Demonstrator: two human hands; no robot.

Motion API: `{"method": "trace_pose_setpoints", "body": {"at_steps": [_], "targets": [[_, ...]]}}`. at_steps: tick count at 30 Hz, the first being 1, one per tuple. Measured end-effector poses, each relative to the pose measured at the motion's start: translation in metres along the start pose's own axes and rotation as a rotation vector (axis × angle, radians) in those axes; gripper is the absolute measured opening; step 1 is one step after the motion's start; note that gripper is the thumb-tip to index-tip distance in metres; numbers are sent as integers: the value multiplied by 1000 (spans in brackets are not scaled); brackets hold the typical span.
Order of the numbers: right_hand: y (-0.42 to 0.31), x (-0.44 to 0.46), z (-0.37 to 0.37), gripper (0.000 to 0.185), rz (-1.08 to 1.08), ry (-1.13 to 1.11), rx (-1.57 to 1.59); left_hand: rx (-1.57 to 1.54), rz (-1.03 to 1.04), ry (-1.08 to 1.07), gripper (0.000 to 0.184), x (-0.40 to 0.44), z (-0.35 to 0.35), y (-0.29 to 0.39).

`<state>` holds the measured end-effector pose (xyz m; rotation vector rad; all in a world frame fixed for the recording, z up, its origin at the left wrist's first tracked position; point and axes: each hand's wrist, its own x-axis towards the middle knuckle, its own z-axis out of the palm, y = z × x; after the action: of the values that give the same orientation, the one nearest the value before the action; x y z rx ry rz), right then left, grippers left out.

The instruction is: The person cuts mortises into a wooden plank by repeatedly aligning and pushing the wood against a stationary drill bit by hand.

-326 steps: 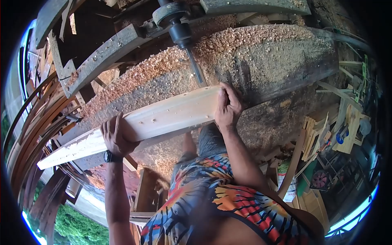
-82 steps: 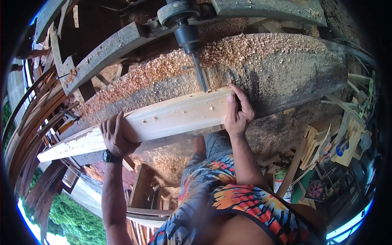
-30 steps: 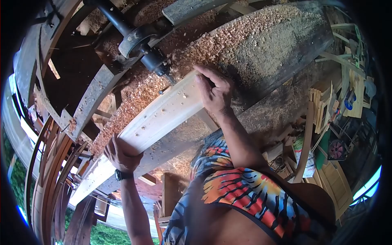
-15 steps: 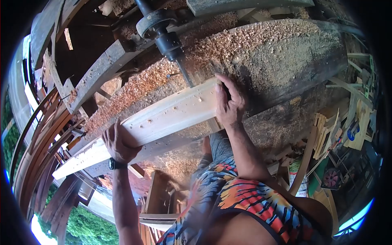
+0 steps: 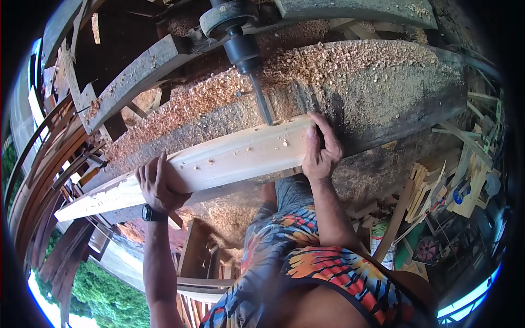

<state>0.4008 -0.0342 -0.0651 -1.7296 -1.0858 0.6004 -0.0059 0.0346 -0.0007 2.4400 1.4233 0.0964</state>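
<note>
A long pale wooden plank [image 5: 229, 158] lies slantwise across the worktable, with wood chips scattered over its face. My left hand [image 5: 161, 186], a watch at its wrist, is wrapped over the plank's middle, thumb along the near side. At the plank's right end my right hand [image 5: 322, 150] grips the corner, thumb on the face and index finger over the far edge. A long drill bit [image 5: 260, 98] in a black chuck [image 5: 241, 49] points down at the far edge close to my right hand. Small dark marks, seemingly holes, show in that edge beside the tip.
Heaps of shavings [image 5: 306, 63] cover the far side of the worktable [image 5: 377, 134]. Curved timbers [image 5: 131, 76] lie behind it. Stacked wood strips [image 5: 429, 188] and a small fan [image 5: 427, 250] are at the right. Bent dark boards [image 5: 41, 191] stand at the left.
The camera view has shifted. The plank has slid slightly right relative to the drill bit, and a dark mark now shows left of the tip. Both hands keep their hold.
</note>
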Motion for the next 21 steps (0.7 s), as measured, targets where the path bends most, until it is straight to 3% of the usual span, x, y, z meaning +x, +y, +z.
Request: {"method": "trace_pose_setpoints", "body": {"at_steps": [21], "targets": [[-1,5,1,31,11,4,28,-3,-18,-20,119,-2,4,-7]]}}
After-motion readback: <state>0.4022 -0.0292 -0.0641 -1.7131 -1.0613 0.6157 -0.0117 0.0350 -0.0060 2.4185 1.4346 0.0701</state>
